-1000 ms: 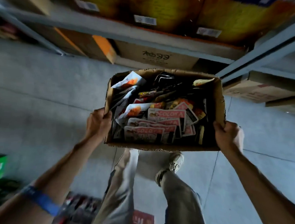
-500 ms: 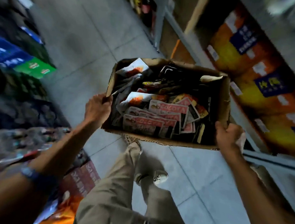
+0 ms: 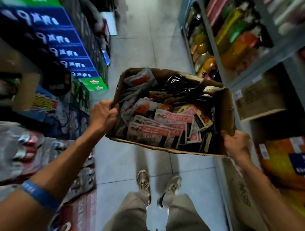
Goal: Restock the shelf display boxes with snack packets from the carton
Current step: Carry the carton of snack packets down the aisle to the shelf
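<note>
Blue cartons [image 3: 52,39] printed with white characters are stacked at ten o'clock, with green cartons [image 3: 94,83] just below them toward the aisle. Shrink-wrapped packs of cans [image 3: 15,151] fill the eight o'clock side, blurred by motion. A blue wristband [image 3: 40,194] circles the left forearm at seven o'clock.

Moving inward, the left hand [image 3: 103,115] grips the left wall of the cardboard carton [image 3: 227,110], fingers curled over its top edge and thumb on the outside. The carton sits in mid-air at the centre, above the grey tiled floor [image 3: 142,45], open at the top and tilted slightly down toward its near edge. Snack packets [image 3: 165,126] crowd it: pink-and-white ones lie overlapped along the near side, orange-and-white ones toward the far left corner, and black glossy ones [image 3: 181,85] toward the far side.

Below the carton, at six o'clock, two sneakers [image 3: 142,180] stand on the tiles beneath khaki trouser legs [image 3: 138,216].

At four o'clock the right hand [image 3: 237,145] clasps the carton's near right corner, fingers wrapped under and around the edge. Beyond it, at two o'clock, grey metal shelving [image 3: 251,74] carries bottles of orange and yellow drink [image 3: 235,40]. Lower, at three o'clock, a brown cardboard box [image 3: 259,100] sits on the shelf, and an orange-and-yellow carton [image 3: 282,166] lies at four o'clock.
</note>
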`<action>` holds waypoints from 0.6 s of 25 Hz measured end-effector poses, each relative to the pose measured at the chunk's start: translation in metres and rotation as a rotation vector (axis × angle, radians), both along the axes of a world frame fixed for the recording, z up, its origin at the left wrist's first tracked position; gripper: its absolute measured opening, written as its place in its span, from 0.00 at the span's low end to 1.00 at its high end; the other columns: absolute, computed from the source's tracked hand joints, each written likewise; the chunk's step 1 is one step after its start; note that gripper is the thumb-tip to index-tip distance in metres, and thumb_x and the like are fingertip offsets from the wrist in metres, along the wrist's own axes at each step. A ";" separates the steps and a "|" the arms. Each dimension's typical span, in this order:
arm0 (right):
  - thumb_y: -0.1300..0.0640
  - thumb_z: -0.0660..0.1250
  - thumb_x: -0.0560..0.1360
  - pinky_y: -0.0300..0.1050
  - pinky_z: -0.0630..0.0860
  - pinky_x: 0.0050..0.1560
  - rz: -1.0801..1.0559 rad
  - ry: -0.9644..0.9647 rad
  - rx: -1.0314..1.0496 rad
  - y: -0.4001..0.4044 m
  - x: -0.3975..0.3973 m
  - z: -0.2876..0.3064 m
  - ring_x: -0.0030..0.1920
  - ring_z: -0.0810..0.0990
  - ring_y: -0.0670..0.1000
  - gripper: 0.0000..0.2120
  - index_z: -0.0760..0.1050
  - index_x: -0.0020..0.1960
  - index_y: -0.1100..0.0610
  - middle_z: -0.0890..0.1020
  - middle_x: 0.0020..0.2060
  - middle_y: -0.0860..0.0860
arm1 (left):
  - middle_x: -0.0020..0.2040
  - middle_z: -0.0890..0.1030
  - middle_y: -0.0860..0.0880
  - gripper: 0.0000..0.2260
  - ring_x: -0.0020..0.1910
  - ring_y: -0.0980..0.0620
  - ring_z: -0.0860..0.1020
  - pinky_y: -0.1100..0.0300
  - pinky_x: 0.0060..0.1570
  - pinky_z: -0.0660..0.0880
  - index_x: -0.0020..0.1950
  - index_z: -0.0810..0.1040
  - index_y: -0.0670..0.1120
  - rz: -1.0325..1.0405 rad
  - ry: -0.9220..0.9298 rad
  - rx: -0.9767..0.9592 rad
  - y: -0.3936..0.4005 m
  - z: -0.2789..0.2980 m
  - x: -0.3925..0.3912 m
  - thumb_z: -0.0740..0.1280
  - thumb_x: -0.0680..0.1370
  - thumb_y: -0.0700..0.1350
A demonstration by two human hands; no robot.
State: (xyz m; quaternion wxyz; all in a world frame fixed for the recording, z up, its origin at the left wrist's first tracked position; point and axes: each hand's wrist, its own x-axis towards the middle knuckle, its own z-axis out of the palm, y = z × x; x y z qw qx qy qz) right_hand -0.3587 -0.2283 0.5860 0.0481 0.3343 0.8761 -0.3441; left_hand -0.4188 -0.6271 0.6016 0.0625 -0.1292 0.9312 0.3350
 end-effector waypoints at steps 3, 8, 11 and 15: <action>0.52 0.68 0.78 0.51 0.70 0.33 0.067 0.029 -0.019 -0.011 -0.060 0.014 0.32 0.76 0.56 0.14 0.75 0.37 0.58 0.77 0.30 0.58 | 0.39 0.80 0.35 0.15 0.43 0.36 0.81 0.55 0.38 0.64 0.43 0.81 0.38 0.065 0.000 -0.005 -0.015 0.006 -0.037 0.64 0.81 0.49; 0.53 0.67 0.79 0.47 0.68 0.31 0.128 0.029 -0.060 -0.014 -0.157 0.012 0.28 0.72 0.54 0.14 0.73 0.36 0.57 0.74 0.28 0.55 | 0.37 0.80 0.40 0.16 0.41 0.39 0.80 0.53 0.38 0.71 0.42 0.80 0.40 0.125 0.014 -0.035 -0.019 0.007 -0.108 0.63 0.80 0.50; 0.53 0.67 0.78 0.49 0.69 0.32 0.133 0.024 -0.112 -0.009 -0.232 -0.002 0.30 0.74 0.55 0.14 0.74 0.36 0.56 0.74 0.28 0.56 | 0.37 0.81 0.40 0.16 0.39 0.40 0.80 0.51 0.38 0.73 0.41 0.80 0.40 0.146 -0.019 -0.046 -0.012 0.000 -0.174 0.63 0.81 0.50; 0.54 0.67 0.79 0.44 0.65 0.30 0.160 -0.022 -0.143 0.001 -0.340 -0.005 0.28 0.71 0.54 0.13 0.74 0.38 0.58 0.73 0.28 0.55 | 0.36 0.81 0.41 0.16 0.38 0.41 0.80 0.50 0.38 0.74 0.39 0.79 0.41 0.159 -0.069 -0.058 -0.004 -0.001 -0.272 0.63 0.81 0.50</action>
